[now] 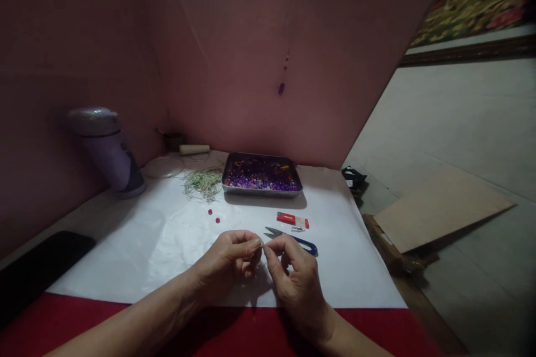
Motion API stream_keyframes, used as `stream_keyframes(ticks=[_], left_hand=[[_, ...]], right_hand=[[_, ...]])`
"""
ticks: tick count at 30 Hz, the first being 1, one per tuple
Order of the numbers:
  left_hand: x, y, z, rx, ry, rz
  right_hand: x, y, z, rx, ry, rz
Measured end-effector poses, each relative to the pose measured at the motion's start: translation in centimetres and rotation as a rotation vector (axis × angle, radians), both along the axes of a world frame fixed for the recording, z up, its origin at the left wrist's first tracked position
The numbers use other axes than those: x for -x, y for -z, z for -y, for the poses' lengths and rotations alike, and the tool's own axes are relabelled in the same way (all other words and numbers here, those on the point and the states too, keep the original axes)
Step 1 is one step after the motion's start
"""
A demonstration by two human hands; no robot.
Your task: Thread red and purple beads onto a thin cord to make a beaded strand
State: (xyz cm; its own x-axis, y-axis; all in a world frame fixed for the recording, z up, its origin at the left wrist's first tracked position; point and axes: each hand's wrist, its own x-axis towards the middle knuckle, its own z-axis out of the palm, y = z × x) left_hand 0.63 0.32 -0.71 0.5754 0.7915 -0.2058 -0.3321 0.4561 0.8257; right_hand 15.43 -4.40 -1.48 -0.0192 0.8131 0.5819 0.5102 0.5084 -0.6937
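My left hand [234, 256] and my right hand [295, 276] meet fingertip to fingertip above the white sheet [176, 240]. Both are closed in a pinch on something too small to make out. Just behind my right hand lie blue-handled thread snips [309, 246], with a red and clear packet [293, 220] beyond them. Two red beads [210, 212] rest on the sheet behind my left hand. Farther back, a metal tray [263, 193] holds purple beads, and a tangle of pale green threads [204, 184] sits at its left.
A purple bottle [111, 159] stands at the left, with a dark flat object [46, 259] nearer me. At the back are a wooden handle [194, 149] and a pink wall [234, 56] with a hanging beaded string [282, 88]. Cardboard [439, 209] lies beyond the right edge.
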Motion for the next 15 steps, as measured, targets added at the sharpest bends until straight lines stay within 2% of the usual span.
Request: stream_keyframes(ticks=[5, 15], left_hand=[[0.00, 0.17, 0.14, -0.015, 0.020, -0.004], [-0.09, -0.51, 0.20, 0.041, -0.002, -0.020]], right_hand=[[-0.06, 0.15, -0.12, -0.038, -0.007, 0.000], [-0.01, -0.03, 0.14, -0.040, -0.010, 0.000]])
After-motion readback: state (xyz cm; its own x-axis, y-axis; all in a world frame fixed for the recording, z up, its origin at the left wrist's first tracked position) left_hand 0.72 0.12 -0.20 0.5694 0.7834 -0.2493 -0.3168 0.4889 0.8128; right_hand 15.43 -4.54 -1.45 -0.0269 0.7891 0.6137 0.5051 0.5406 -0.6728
